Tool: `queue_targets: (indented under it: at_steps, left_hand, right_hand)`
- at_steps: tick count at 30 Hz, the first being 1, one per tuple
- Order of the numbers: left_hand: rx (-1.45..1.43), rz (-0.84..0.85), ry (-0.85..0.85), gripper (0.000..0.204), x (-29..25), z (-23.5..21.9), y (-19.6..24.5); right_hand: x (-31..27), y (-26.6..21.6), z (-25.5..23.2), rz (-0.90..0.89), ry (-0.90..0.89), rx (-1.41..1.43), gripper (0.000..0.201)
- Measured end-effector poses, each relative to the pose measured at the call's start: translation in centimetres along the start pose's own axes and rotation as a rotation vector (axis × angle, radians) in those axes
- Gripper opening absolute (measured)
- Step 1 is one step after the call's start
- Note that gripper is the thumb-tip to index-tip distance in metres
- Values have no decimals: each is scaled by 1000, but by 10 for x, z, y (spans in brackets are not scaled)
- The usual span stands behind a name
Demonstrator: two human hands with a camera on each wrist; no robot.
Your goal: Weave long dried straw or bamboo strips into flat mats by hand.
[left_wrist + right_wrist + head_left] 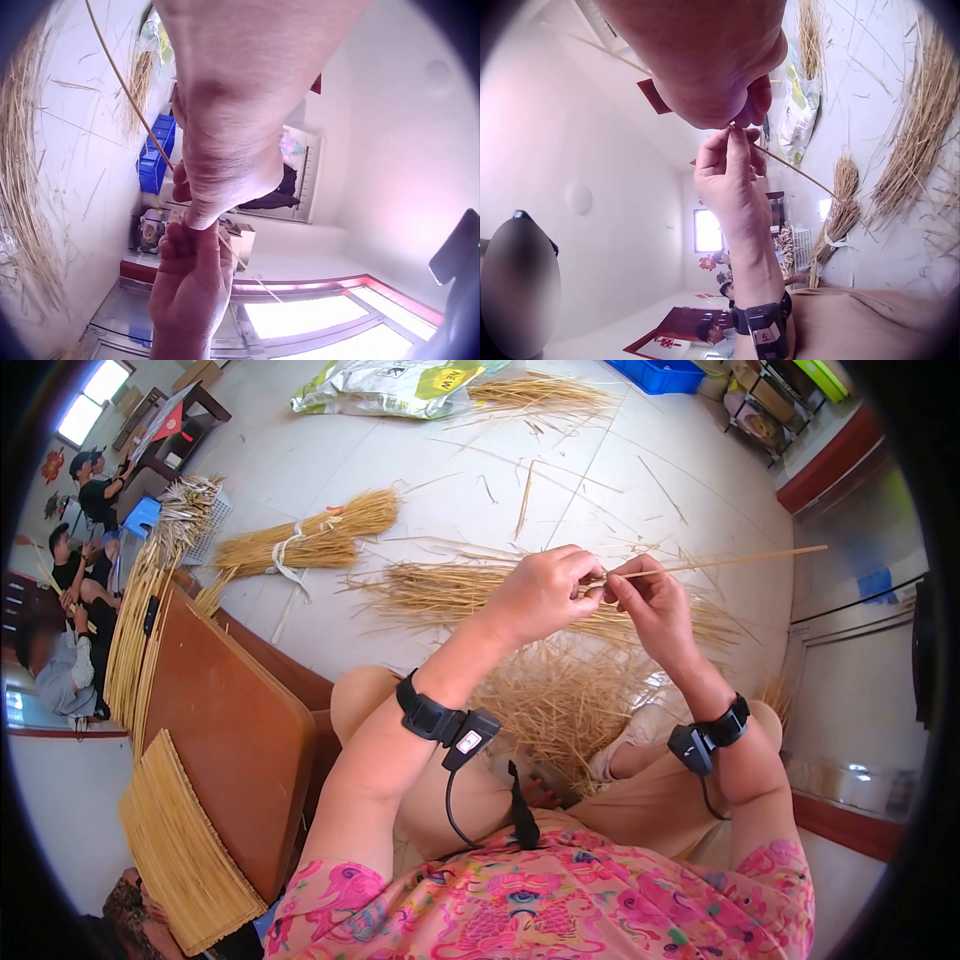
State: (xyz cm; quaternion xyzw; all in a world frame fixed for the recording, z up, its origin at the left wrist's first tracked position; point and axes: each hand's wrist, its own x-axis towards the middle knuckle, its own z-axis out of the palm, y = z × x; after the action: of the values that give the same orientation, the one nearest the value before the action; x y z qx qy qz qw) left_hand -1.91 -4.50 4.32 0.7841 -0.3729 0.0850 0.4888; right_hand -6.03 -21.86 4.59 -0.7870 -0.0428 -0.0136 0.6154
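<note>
My left hand (pixel 545 592) and right hand (pixel 662 612) meet fingertip to fingertip above the loose straw. A thin straw stalk (pixel 760 558) runs out from the right fingers to the right, nearly level. Both hands pinch at the stalk with thumb and curled fingers, close together. In the right wrist view, a length of stalk (pixel 802 171) also slants away beyond the left hand. The fingers hide the spot where they meet. Beneath the hands lie a long heap of straw stalks (pixel 430 588) and a looser pile of broken straw (pixel 560 695).
A tied straw bundle (pixel 325 538) lies on the tiled floor, with a printed bag (pixel 385 388) farther back. On my left stand a brown board (pixel 225 730) and a flat straw mat (pixel 185 840). Other people (pixel 98 500) sit at far left; a glass door (pixel 850 660) stands right.
</note>
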Motion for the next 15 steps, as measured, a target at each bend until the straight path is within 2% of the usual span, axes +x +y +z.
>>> queue_targets:
  at_steps: [6, 15]
  left_hand:
    - [55, 109, 50, 8, 0, 1, -5]
    - [95, -13, 34, 11, -1, 6, -9]
  right_hand:
    - [0, -1, -1, 11, 23, -9, 12]
    - [3, 3, -3, 14, 23, 63, 11]
